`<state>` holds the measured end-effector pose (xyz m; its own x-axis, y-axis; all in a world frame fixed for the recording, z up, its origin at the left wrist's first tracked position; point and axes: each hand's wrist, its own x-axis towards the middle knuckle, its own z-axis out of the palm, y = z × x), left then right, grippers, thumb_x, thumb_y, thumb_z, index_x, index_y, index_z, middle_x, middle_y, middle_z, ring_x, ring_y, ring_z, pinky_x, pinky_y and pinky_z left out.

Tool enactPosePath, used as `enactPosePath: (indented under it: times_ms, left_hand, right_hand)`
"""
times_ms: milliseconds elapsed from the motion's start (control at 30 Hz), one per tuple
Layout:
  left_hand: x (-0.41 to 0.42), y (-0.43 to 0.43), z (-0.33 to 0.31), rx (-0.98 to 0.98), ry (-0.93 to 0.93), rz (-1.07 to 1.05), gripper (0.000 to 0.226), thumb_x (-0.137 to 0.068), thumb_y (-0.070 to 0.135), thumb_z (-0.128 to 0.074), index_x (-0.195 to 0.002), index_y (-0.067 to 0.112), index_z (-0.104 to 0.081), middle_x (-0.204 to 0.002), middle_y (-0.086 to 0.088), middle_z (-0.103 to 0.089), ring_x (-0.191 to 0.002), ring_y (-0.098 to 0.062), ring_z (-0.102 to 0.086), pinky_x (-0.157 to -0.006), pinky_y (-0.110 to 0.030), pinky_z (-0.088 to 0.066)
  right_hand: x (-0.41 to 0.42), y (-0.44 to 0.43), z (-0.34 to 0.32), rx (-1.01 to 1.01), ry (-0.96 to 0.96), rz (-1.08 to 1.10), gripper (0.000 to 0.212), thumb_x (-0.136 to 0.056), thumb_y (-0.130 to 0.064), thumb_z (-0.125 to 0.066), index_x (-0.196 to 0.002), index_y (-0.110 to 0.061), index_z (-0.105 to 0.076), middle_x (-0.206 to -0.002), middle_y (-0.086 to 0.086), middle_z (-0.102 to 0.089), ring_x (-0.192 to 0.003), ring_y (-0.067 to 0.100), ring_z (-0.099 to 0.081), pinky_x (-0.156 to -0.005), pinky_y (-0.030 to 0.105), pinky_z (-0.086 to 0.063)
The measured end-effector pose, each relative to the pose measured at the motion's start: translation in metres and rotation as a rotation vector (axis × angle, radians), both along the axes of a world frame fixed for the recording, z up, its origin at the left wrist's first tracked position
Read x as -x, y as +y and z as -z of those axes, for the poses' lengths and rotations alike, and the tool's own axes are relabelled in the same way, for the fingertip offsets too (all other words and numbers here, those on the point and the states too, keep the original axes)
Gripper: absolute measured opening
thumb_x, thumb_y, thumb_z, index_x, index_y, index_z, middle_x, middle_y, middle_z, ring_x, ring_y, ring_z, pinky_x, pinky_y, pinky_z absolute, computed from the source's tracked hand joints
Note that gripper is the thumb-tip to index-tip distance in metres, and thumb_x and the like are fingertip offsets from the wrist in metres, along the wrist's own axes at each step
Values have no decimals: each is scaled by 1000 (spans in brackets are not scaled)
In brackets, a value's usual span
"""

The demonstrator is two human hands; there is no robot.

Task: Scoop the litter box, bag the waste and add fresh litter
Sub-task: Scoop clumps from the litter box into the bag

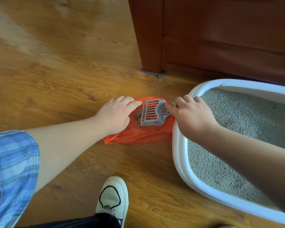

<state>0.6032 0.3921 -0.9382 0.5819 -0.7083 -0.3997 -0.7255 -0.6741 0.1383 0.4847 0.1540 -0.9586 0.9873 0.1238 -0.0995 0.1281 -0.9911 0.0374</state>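
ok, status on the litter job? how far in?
Done: some clumps already sit in the orange bag on the floor. In hand: right hand holds the grey scoop over the bag's mouth, which the left hand holds open. Left: tying the bag and topping up the litter box; no fresh litter in view.

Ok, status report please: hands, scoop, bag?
Left hand holds orange bag open. Right hand holds grey scoop over it. Nothing in the way.

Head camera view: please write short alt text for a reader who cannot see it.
A right hand holds a grey slotted scoop over an orange plastic bag that the left hand holds open on a wooden floor, beside a white litter box.
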Motion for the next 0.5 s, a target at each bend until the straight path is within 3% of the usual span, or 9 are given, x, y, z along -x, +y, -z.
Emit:
enactPosePath:
  times_ms: [133, 200, 367, 500]
  left_hand:
    - [0, -18, 2, 137, -82, 45, 65, -79, 7, -49, -141, 24, -43, -138, 2, -48, -125, -22, -42, -102, -41, -40]
    - [2, -36, 0, 285, -75, 25, 64, -74, 6, -48, -136, 18, -47, -132, -2, -51, -122, -24, -44, -102, -43, -43]
    - [31, -108, -8, 630, -62, 151, 70, -69, 2, -45, -139, 4, -48, -135, -15, -49, -127, -31, -46, -113, -42, -35]
    - [66, -160, -1, 682, 1, 313, 71, -71, 5, -47, -143, 4, -44, -142, -16, -46, -132, -31, -44, -115, -45, -32]
  right_hand:
    - [2, -19, -18, -34, 36, 76, 59, -76, -13, -39, -133, -22, -55, -100, 5, -58, -93, 32, -56, -73, 39, -42]
    - [8, -38, -26, -64, 20, 138, 56, -80, -10, -48, -135, -22, -54, -104, 5, -61, -96, 33, -58, -76, 41, -46]
    - [60, -95, -32, -132, -154, 346, 53, -87, -10, -60, -139, -18, -52, -115, 11, -62, -103, 37, -58, -82, 47, -50]
    - [121, -139, -32, -115, -122, 495, 50, -91, -13, -56, -141, -18, -51, -106, 12, -61, -97, 38, -57, -80, 48, -51]
